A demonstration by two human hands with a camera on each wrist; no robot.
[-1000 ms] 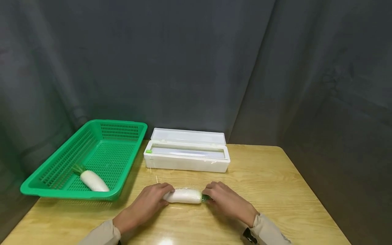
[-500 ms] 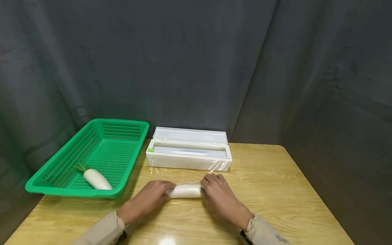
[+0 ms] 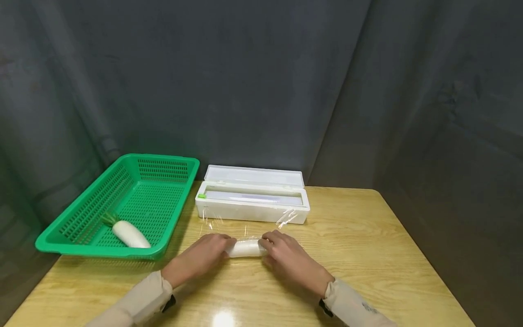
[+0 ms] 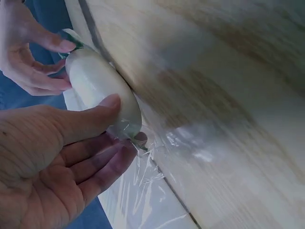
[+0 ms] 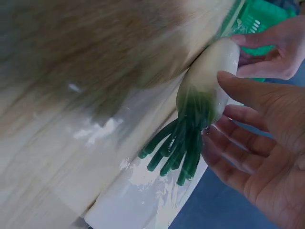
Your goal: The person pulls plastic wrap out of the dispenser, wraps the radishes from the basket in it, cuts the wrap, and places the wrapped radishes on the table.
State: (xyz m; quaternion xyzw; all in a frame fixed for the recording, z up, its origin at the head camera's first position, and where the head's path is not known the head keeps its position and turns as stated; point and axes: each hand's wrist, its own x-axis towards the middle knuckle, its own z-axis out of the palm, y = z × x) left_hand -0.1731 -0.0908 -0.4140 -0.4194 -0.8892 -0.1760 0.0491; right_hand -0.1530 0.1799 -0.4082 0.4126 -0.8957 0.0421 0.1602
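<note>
A white radish [image 3: 246, 248] lies crosswise in front of the person, with shiny clear cling film [image 4: 143, 186] around it and stretching toward the box. The left hand [image 3: 206, 252] grips its left end, thumb on the near side and fingers curled at the far side in the left wrist view. At the leafy end, the right hand [image 3: 288, 256] holds the radish between thumb and fingers. Its cut green leaf stalks [image 5: 178, 143] show under the film in the right wrist view; the right hand hides them in the head view.
Behind the hands stands a long white cling film box [image 3: 253, 211] with its lid [image 3: 253, 175] raised and a green slider [image 3: 202, 196] at its left. To the left, a green basket [image 3: 51, 247] contains another white radish [image 3: 130, 235]. Dark curtains [image 3: 261, 81] surround the wooden table [image 3: 351, 254].
Both hands have moved the radish forward, closer to the box. The right hand has shifted left over the leafy end, and the leaves are now hidden in the head view.
</note>
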